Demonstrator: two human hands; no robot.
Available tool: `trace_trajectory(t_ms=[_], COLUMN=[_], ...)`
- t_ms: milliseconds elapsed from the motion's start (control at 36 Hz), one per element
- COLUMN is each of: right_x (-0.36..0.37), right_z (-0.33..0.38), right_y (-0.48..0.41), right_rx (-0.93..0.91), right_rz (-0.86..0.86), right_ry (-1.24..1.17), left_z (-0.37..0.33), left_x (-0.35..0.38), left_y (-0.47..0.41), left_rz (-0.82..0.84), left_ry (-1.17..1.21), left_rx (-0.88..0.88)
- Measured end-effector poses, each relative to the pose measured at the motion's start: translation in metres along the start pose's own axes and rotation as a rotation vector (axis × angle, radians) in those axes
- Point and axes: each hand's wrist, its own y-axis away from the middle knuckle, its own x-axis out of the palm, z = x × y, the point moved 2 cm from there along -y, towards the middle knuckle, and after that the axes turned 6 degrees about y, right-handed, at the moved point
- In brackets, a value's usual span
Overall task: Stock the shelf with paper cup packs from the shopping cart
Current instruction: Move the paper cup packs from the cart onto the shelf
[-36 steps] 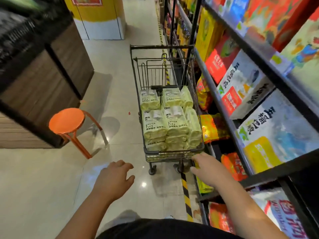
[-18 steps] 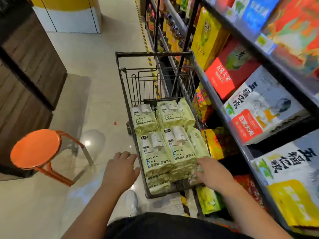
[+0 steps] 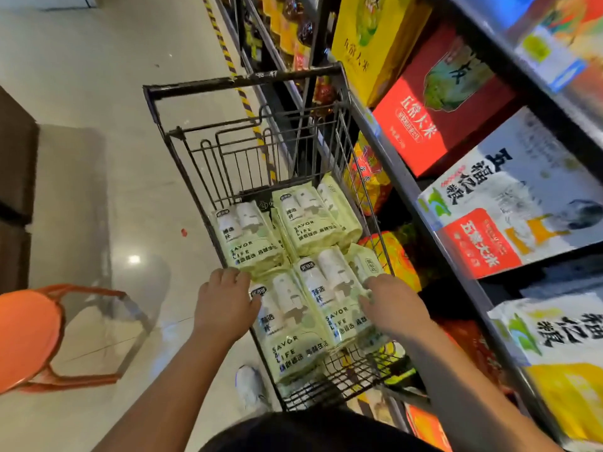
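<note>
Your left hand [image 3: 225,305]: palm down at the cart's left rim, fingers curled loosely, fingertips touching the upper left edge of the near-left pack [image 3: 287,334]; whether it grips the pack, you cannot tell. Your right hand [image 3: 390,305]: palm down at the right side of the load, fingers bent onto the right edge of the near-right pack [image 3: 332,298]; a firm hold is not clear.

Cart [image 3: 241,81]: black wire, parked just beside the shelf [image 3: 404,177] on your right, handle bar at the far end.

Packs: pale green paper cup packs, printed "SAVOR LIFE", all inside the cart basket; four lie face up in two rows, two far [image 3: 248,236] [image 3: 306,220] and two near; more stand on edge along the right wall; further packs lie beneath the top layer.

Shelf: sloped tiers carrying boxed rice; yellow box [image 3: 368,37], red box [image 3: 434,106], white box [image 3: 522,197]; lower tier holds orange and yellow bags [image 3: 368,177].

Stool [image 3: 27,331]: orange, round seat, on the floor [image 3: 114,76] well left of the cart.

Shoe [image 3: 249,384]: white, on the floor just left of the cart's near corner.
</note>
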Motion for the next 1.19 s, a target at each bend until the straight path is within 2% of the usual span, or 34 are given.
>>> trace_trajectory(t_ms=[167,250,333,417,472,611,694,778,944,1111,1194], right_x=[-0.007,-0.006,-0.005,-0.010,-0.007,0.018,0.028,0.030,0.038,0.041,0.039], right_z=[0.006,0.011,0.018,0.029,0.035,0.043,0.048,0.050,0.057,0.052,0.047], right_y=[-0.066,-0.107,-0.149,-0.192,-0.221,-0.268,-0.281,-0.290,-0.301,-0.298,-0.290], right_rx=[-0.019,-0.157,-0.184,-0.054,-0.021,0.012,-0.016,0.065,0.064,0.062,0.097], right_rz=[0.086,0.026,-0.011,0.075,0.070,0.103,0.081,0.115,0.244,0.201,0.141], right_ry=[0.007,0.124,0.001,-0.257,-0.337,-0.314,-0.211,-0.304,-0.291,-0.328,-0.510], left_z=[-0.012,-0.015,-0.013,-0.008,-0.005,-0.009,-0.010,-0.005,0.009,0.016,0.023], left_x=[0.012,0.018,0.027,0.040,0.050,0.067,0.071,0.069,0.067,0.071,0.078], left_y=[-0.056,-0.082,-0.110,-0.137,-0.153,-0.182,-0.202,-0.216,-0.218,-0.217,-0.213], left_rz=[0.117,0.164,0.172,0.155,0.146,0.161,0.203,0.168,0.163,0.060,0.034], left_ry=[-0.074,-0.061,0.022,0.148,0.201,0.281,0.359,0.513,0.495,0.465,0.546], left_rx=[-0.054,-0.112,-0.209,-0.348,-0.470,-0.742,-0.899,-1.024,-1.036,-1.005,-0.976])
